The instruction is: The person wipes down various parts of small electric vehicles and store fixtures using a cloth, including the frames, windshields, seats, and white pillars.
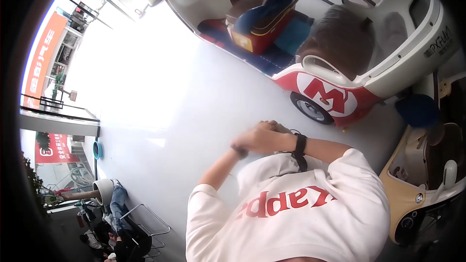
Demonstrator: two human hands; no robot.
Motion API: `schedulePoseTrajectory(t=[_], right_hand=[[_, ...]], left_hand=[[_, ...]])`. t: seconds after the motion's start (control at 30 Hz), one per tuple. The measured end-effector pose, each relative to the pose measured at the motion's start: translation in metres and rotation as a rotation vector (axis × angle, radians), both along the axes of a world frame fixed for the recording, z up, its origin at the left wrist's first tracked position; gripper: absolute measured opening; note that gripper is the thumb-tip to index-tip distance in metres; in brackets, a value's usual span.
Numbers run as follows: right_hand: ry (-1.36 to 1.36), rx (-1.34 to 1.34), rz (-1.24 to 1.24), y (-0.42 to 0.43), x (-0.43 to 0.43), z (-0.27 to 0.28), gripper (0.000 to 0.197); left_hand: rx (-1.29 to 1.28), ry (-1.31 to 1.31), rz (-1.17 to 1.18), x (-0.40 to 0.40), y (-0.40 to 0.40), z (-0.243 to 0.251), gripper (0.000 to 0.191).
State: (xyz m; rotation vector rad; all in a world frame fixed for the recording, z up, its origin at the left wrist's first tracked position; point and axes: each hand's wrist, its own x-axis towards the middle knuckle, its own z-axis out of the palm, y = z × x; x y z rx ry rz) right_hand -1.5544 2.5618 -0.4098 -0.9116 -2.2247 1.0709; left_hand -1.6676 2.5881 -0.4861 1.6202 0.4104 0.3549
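My left hand (263,126) and my right hand (270,142) meet in front of my chest, the right one lying across the left and hiding part of it. Both wrists wear dark bands; the one on my right wrist is a black watch strap (300,145). A small greyish shape shows just behind the hands, too blurred to name. Whether either hand holds anything cannot be told. Beyond them stands a cream and red small vehicle (367,98) with a large letter on its side, a rear wheel (312,108) and brown seats (336,40).
At the right is a yellow and cream vehicle (395,185), with a blue round object (417,110) near it. A white planter (103,191), metal-framed chair (154,225) and seated people are at lower left. A teal basin (97,150) stands by the glass front.
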Motion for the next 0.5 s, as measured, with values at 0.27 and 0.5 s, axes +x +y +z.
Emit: schedulePoseTrajectory(t=[0.27,0.5], right_hand=[[0.251,0.054,-0.018,0.072,-0.017,0.004,0.042],[0.232,0.079,-0.239,0.109,0.020,0.022,0.026]], left_hand=[[0.596,0.342,-0.012,0.024,0.118,0.019,0.020],[0.736,0.063,0.146,0.031,0.188,0.037,0.034]])
